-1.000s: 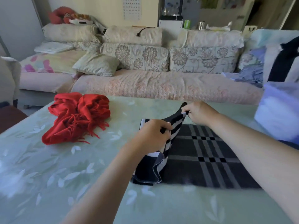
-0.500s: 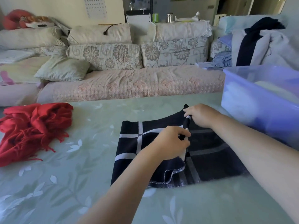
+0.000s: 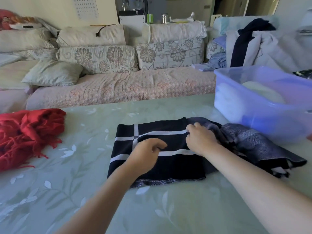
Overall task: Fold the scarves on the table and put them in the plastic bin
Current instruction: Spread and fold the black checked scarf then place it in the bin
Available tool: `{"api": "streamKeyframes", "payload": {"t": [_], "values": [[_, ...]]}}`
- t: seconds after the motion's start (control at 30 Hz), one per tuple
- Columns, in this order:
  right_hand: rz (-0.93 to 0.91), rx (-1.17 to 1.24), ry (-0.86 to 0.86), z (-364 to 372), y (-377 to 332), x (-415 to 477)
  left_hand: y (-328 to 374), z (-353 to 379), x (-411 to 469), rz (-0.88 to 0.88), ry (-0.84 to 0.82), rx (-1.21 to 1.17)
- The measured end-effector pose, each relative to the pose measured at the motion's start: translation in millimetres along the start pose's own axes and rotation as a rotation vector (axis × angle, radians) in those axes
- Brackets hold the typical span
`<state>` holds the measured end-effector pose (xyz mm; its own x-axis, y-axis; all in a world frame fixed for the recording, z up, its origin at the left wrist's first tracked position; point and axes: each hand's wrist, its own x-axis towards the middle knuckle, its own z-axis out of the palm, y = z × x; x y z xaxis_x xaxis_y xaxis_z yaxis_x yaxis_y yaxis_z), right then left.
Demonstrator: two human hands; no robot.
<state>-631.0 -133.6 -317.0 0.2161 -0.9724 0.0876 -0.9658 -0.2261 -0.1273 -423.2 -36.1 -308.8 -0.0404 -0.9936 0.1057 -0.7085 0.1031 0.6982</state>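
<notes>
Your right hand lies with bent fingers on the dark navy woven scarf with white stripes; whether it pinches cloth, I cannot tell. Your left hand, loosely curled, holds nothing. This scarf lies just beside the translucent blue plastic bin.

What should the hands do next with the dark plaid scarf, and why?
Probably the right hand should take the bunched end and fold it leftward over the flat panel. That panel lies smooth by the left hand, but the end lies crumpled beside the plastic bin, so folding isn't finished.
</notes>
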Motion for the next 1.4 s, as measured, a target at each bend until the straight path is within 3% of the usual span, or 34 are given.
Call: {"api": "streamKeyframes", "payload": {"t": [0.2, 0.4, 0.6, 0.8, 0.9, 0.97, 1.13, 1.3, 1.4], "values": [[0.225, -0.156, -0.230, -16.2, -8.1, -54.6, -55.2, -31.8, -40.3, 0.037, 0.113, 0.216], [0.345, 0.149, -0.059, -16.3, -14.5, -65.6, -75.4, -38.4, -68.2, 0.071, 0.117, 0.255], [0.267, -0.044, -0.033, -12.1, 14.8, -77.1, -90.2, -33.3, -80.5, 0.056, -0.167, 0.489], [0.188, -0.325, -0.017, -10.1, -0.3, -73.9, -79.5, -46.1, -57.3, 0.084, 0.000, 0.406], [-0.072, -0.368, 0.064, -2.8, -4.2, -63.8, -82.1, -46.2, -41.7, 0.101, 0.062, 0.456], [-0.222, -0.249, -0.028, 5.7, -1.0, -55.3, -85.9, -43.0, -33.3, 0.049, -0.008, 0.533], [-0.173, -0.079, -0.221, 21.2, 20.3, -44.9, -96.5, -34.9, -25.7, -0.088, -0.151, 0.606], [-0.111, -0.159, -0.141, 17.3, 5.4, -28.3, -87.7, -40.3, -16.0, -0.057, -0.058, 0.756], [-0.083, -0.083, -0.244, 22.9, -4.6, -24.4, -88.9, -39.4, -18.1, -0.115, -0.148, 0.673]]}}
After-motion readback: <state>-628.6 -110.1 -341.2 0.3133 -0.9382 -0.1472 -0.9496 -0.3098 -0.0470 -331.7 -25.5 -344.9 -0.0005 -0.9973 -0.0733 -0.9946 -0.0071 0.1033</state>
